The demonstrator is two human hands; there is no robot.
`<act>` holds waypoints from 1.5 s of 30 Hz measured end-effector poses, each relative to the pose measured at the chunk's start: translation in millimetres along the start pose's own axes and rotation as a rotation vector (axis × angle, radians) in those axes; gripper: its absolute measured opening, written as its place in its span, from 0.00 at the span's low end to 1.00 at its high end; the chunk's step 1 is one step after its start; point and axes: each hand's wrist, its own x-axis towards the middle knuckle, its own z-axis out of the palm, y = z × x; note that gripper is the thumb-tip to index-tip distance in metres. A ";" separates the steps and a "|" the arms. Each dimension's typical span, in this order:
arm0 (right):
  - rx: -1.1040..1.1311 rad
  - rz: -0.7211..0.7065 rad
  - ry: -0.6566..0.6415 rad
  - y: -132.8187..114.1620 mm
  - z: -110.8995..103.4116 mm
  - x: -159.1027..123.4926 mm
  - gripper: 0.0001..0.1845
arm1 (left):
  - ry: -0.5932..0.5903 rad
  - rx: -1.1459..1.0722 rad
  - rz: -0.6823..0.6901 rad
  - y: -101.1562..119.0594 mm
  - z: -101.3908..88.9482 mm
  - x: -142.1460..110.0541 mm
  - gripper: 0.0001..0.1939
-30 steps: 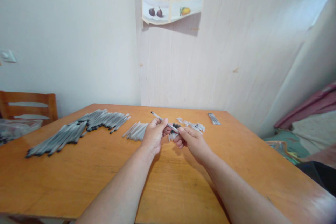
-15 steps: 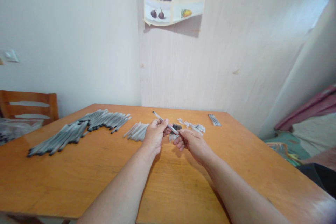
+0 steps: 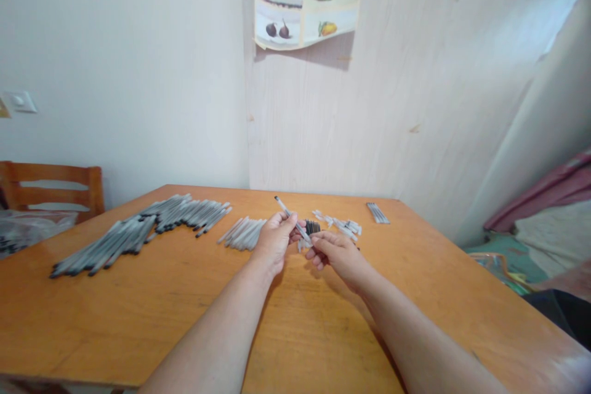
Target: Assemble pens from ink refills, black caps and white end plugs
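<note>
A slim pen [image 3: 283, 204] with a dark upper end slants between my two hands above the table. My left hand [image 3: 273, 241] is closed round its middle, thumb on top. At the lower end, the fingertips of my right hand [image 3: 336, 253] pinch the pen; they partly hide its tip. Just behind the hands lies a cluster of small black parts [image 3: 313, 227]. Small clear pieces, which look like pen caps [image 3: 349, 227], are scattered behind my right hand. Beside my left hand is a row of whitish tubes [image 3: 241, 233], partly covered by that hand.
A large pile of grey pens with dark ends [image 3: 117, 237] spreads over the left of the wooden table [image 3: 300, 338]. Several pens [image 3: 378, 213] lie together near the back right. A chair [image 3: 53, 188] stands at the left, and the wall [image 3: 323, 135] rises behind the table.
The pen has tilted to a steeper angle, its upper end shifting slightly right. Both hands keep their hold on it. The whole view has shifted a little.
</note>
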 end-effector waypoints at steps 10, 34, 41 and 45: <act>-0.069 0.049 0.026 -3.6 1.1 -2.5 0.13 | -0.022 -0.026 -0.021 -0.7 -0.1 -0.3 0.11; -0.097 0.029 0.126 5.8 -1.1 6.6 0.08 | -0.074 -0.030 -0.026 -1.8 1.0 0.3 0.12; -0.045 0.046 0.117 4.9 -1.3 7.6 0.10 | -0.086 -0.014 -0.007 -4.5 -1.6 4.0 0.14; -0.054 0.008 0.135 5.2 -4.1 8.6 0.09 | -0.060 -0.017 -0.019 -4.6 -1.7 4.4 0.14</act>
